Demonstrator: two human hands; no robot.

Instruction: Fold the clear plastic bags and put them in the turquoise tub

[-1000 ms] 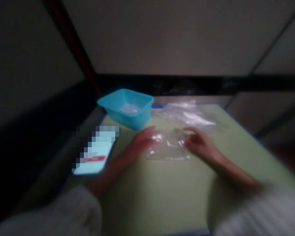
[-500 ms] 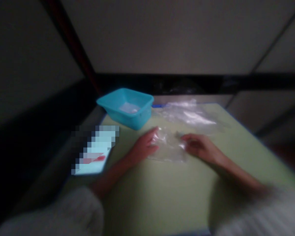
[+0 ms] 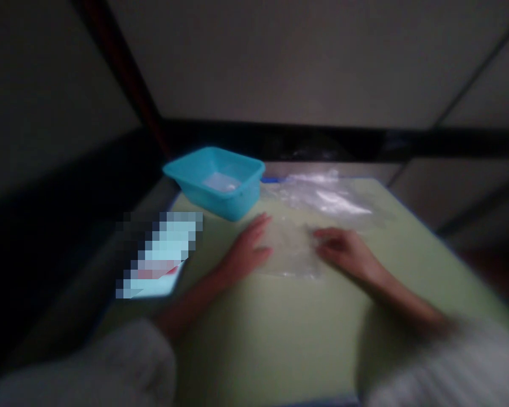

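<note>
A small clear plastic bag (image 3: 290,257) lies flat on the pale green table (image 3: 271,333) between my two hands. My left hand (image 3: 251,246) rests at the bag's left edge, its fingers stretched and the thumb apart from them. At the right edge, my right hand (image 3: 343,249) has its fingers curled, with thumb and fingertips closed at the plastic. A small dark spot shows by those fingertips, too blurred to name. The picture is dim, so the bag's contents, if any, cannot be made out.
A turquoise plastic basin (image 3: 237,203) stands at the back left with something whitish inside. Larger clear plastic bags (image 3: 335,198) lie along the back of the table. On the left is a lit, partly pixelated pale screen or sheet (image 3: 155,287). Panelled walls (image 3: 280,68) rise behind.
The bag looks flatter and less crumpled than before. My left fingers have spread a little more along its left edge. My right hand stays almost where it was.
</note>
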